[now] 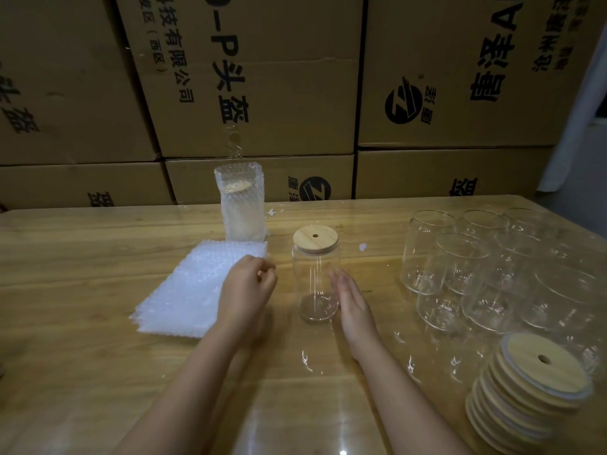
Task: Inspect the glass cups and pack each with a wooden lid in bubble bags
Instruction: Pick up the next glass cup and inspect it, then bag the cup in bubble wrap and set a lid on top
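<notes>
The cup (315,284) with the wooden lid (315,238) on top stands in the middle of the worktop (98,372), between my two arms. My right grip (351,300) is flat, with the fingers straight, just beside the cup. It looks blurry, so I can't tell if it touches the glass. My left grip (246,284) is curled over the edge of the pile of bubble bags (197,290). I can't tell if it pinches a bag or holds nothing.

What could go wrong? A flat hand can bump the cup but not hold it. The cup is tall, so I think a push could tip it, and the lid might come off. Glass is smooth, so it could slip when I lift it. The bags lie stacked, so I might pull up two at once. The empty cups (476,267) and the stack of lids (532,389) sit near my right arm. A wide swing could knock them.
</notes>
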